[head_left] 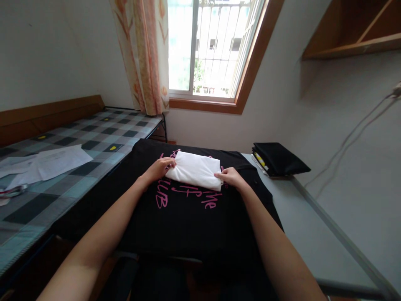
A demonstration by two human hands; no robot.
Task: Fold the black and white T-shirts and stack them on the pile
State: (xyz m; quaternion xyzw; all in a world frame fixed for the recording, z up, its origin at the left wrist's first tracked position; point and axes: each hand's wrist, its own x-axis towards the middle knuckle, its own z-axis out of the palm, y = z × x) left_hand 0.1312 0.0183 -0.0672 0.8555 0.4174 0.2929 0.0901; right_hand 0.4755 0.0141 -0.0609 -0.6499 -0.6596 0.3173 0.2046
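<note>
A folded white cloth (pixel 196 169) lies flat on a black cloth (pixel 188 228) with pink lettering, which is spread over the table. My left hand (pixel 163 167) grips the left end of the white cloth, fingers bent over its edge. At the opposite end, my right hand (pixel 230 176) pinches the right edge between thumb and fingers. The white cloth forms a neat, roughly rectangular bundle with slight creases. Parts of the pink letters are hidden under it.
Left of the table stands a bed with a checked cover (pixel 125 133), bearing loose papers (pixel 53 163). A black folder-like stack (pixel 278 159) rests at the table's right rear, by the wall. Behind are a curtain (pixel 145 54) and a barred window (pixel 216 50); a wooden shelf (pixel 354 48) hangs upper right.
</note>
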